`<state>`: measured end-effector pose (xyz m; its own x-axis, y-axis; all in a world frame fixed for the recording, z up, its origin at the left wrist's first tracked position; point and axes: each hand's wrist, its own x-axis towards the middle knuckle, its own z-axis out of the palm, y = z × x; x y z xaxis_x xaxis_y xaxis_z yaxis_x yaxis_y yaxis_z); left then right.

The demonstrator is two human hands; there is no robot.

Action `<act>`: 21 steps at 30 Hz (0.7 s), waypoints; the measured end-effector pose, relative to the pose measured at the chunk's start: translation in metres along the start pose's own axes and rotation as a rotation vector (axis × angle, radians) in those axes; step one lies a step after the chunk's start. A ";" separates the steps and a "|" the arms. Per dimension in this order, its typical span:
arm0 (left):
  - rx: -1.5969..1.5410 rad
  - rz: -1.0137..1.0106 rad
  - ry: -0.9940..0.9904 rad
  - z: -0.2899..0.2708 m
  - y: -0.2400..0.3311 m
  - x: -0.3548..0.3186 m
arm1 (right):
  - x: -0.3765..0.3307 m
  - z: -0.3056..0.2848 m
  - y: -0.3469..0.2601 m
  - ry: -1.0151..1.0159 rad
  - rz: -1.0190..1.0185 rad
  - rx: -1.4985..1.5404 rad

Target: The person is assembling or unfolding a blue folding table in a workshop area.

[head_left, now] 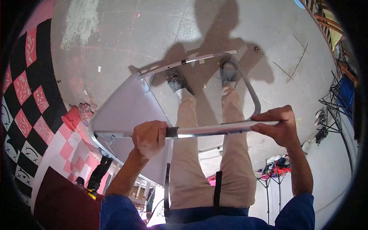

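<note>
What looks like a folding table is tipped up in front of me. Its pale panel (130, 99) is at my left, and a bent metal tube leg frame (251, 90) reaches out to the right over my shoes. My left hand (148, 138) is closed around the near tube (207, 130), beside a dark collar (172, 132), close to the panel. At the tube's right end, my right hand (279, 124) grips it near the bend, thumb below and fingers above. The far tube passes over both of my dark shoes (229, 71).
Grey concrete floor (134, 30) lies ahead, with a small round object (257, 49) on it. A checkered black-and-pink surface (28, 88) and a red bucket (70, 118) are at left. Black folding stands (335, 105) stand at right; a clothes pile (278, 166) rests at lower right.
</note>
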<state>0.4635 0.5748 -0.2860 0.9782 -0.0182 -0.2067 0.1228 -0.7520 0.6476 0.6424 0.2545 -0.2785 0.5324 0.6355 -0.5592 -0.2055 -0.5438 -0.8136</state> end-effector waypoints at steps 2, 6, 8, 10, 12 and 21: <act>0.092 -0.028 -0.053 0.000 -0.001 0.002 | 0.008 0.005 -0.003 0.006 -0.029 -0.008; 0.079 -0.094 -0.062 -0.001 -0.003 0.004 | 0.019 0.013 -0.004 -0.004 -0.114 -0.057; 0.081 -0.134 -0.090 -0.002 -0.004 0.006 | 0.022 0.013 -0.004 0.007 0.033 0.053; 0.055 -0.124 -0.071 -0.002 -0.005 0.012 | 0.027 0.012 -0.002 -0.003 0.007 0.046; 0.023 -0.107 -0.057 -0.002 -0.003 0.021 | 0.033 0.008 0.000 -0.009 -0.036 0.011; 0.044 -0.239 -0.426 0.011 0.013 0.048 | 0.057 -0.016 -0.014 -0.134 -0.051 -0.492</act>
<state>0.5106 0.5570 -0.2957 0.7674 -0.1027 -0.6329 0.3192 -0.7950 0.5159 0.6891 0.2895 -0.2968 0.4150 0.7153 -0.5622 0.2464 -0.6832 -0.6874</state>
